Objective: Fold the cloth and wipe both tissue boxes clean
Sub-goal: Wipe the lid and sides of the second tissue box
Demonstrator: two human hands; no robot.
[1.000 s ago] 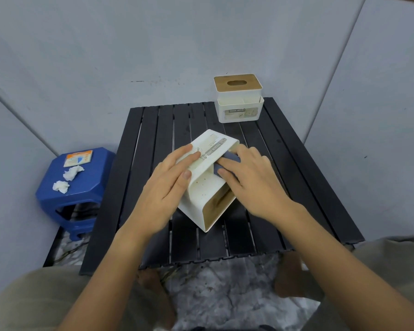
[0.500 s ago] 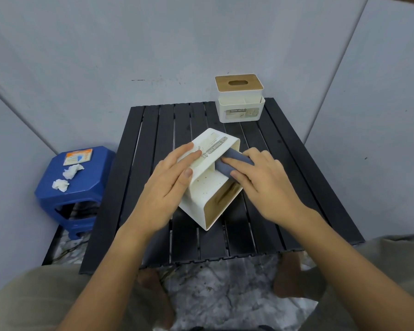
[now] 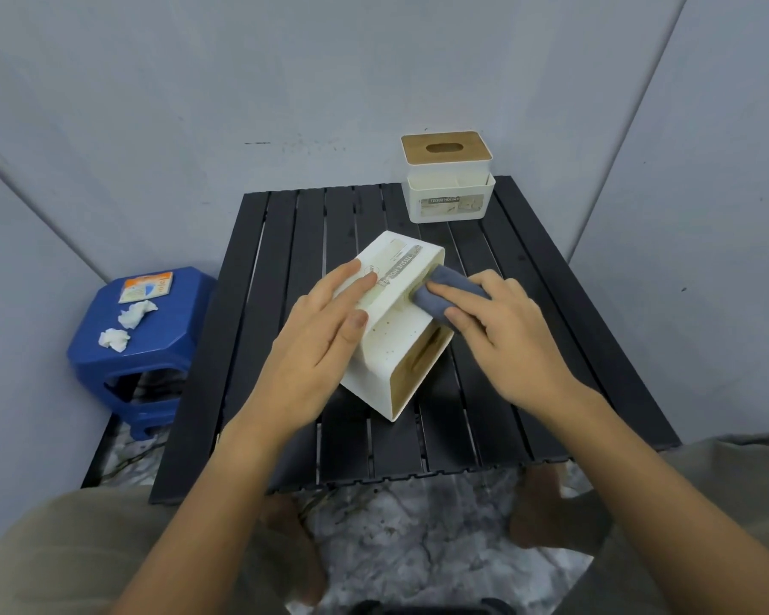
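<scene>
Cloth (image 3: 451,291), folded and grey-blue, sits under your right hand (image 3: 502,330), whose curled fingers press it against the right side of the tipped tissue box (image 3: 389,344). Your left hand (image 3: 325,344) lies flat on that box's upper face, fingers straight, holding nothing. Both rest on the black slatted surface (image 3: 285,392). Beyond your right hand, well apart, the second tissue box (image 3: 449,188) stands upright.

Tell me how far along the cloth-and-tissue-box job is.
Done: the blue-grey cloth looks folded into a compact pad. In hand: the left hand steadies the near tissue box, tipped on its side, while the right hand presses the cloth against it. Left: the far tissue box stands upright at the table's back edge; nothing is touching it.
</scene>
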